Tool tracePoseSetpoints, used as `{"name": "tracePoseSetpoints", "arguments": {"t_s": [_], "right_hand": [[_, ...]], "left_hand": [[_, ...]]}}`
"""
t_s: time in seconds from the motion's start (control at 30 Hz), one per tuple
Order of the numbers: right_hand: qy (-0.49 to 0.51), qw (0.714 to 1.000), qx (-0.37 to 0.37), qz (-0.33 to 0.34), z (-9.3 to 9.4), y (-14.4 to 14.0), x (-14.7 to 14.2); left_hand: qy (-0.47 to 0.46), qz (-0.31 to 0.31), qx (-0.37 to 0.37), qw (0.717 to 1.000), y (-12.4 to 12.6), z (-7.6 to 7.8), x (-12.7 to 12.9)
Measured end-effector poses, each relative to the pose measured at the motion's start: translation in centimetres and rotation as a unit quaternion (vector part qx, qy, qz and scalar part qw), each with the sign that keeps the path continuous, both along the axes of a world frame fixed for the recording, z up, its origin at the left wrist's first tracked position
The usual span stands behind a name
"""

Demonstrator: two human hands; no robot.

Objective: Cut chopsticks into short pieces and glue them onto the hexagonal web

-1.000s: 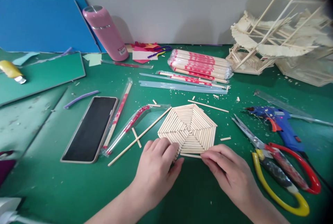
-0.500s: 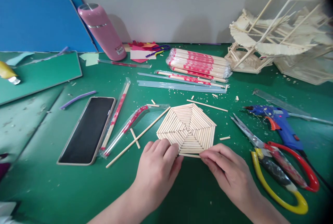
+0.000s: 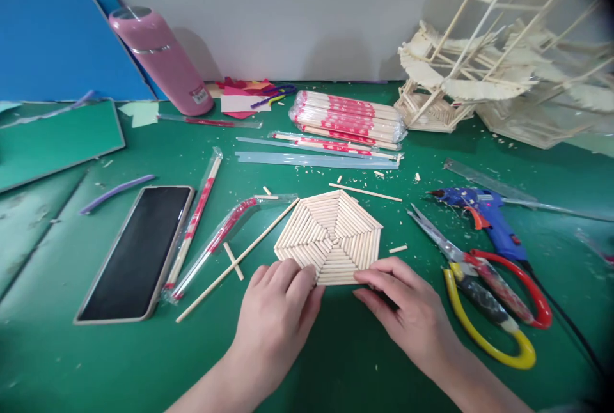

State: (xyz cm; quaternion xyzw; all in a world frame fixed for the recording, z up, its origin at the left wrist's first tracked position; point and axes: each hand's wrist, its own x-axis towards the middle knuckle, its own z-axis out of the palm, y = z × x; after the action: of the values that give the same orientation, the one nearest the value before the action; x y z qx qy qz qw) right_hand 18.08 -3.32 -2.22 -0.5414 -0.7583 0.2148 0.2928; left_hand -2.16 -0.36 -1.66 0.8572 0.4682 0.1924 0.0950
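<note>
A flat hexagonal panel of wooden sticks (image 3: 330, 234), laid in rings around its centre, rests on the green table. My left hand (image 3: 278, 311) is closed at its near left corner, thumb and forefinger gripping the edge; the other fingers curl inward. At the near right corner, my right hand (image 3: 407, 304) touches the panel with a forefinger, its thumb slightly apart below. The lowest stick sits flush along the near edge. Left of the panel, a long thin stick (image 3: 240, 258) crosses a short stick piece (image 3: 233, 261). Another short piece (image 3: 398, 249) lies to the right.
Scissors (image 3: 480, 291) and a blue glue gun (image 3: 484, 208) with a cord lie right. A phone (image 3: 137, 253) and wrapped chopsticks (image 3: 196, 221) lie left. Behind are a chopstick bundle (image 3: 348, 119), translucent glue sticks (image 3: 316, 159), a pink bottle (image 3: 163, 61) and a stick-built model (image 3: 446, 74).
The lowest stick, earlier slightly off the near edge, now lies flush against the panel. My right thumb and forefinger have parted a little. The view has shifted, moving everything leftward.
</note>
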Motion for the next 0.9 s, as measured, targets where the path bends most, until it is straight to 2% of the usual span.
{"name": "tracePoseSetpoints", "arguments": {"t_s": [0.67,0.9], "right_hand": [[-0.006,0.998,-0.010,-0.057,0.65,-0.18,0.38],[-0.037,0.999,0.000,0.004,0.47,0.30,0.49]], "left_hand": [[0.003,-0.009,0.017,1.000,0.17,-0.10,-0.02],[-0.003,-0.005,0.005,1.000,0.16,0.11,0.06]]}}
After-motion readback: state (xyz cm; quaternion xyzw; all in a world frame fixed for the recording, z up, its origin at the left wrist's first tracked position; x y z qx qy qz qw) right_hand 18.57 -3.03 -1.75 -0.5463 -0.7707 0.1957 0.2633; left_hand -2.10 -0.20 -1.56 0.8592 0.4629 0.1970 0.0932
